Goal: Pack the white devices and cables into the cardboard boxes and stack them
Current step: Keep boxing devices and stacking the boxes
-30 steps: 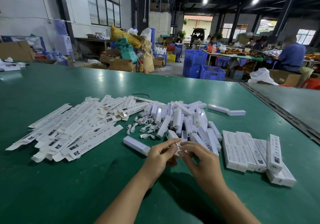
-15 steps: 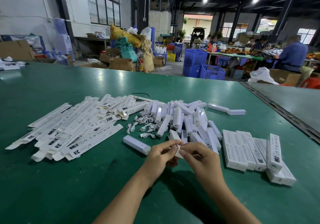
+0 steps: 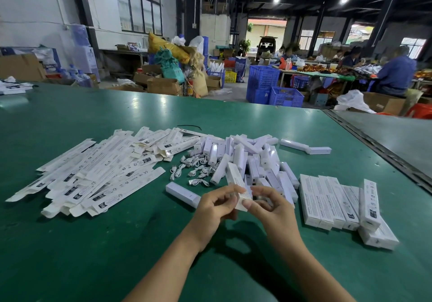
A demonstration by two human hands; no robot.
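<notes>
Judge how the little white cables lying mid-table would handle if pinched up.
Probably floppy: the white cables lie in loose curled loops. Likely light, being thin and short. Apt to snag together, since several overlap in one cluster.

Flat cartons [image 3: 93, 175] left of devices [image 3: 245, 159], packed boxes [image 3: 327, 203] right.

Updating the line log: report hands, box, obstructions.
Left hand and right hand both pinch near end of white box. Packed boxes lie to the right. Device pile close behind, not blocking.
</notes>
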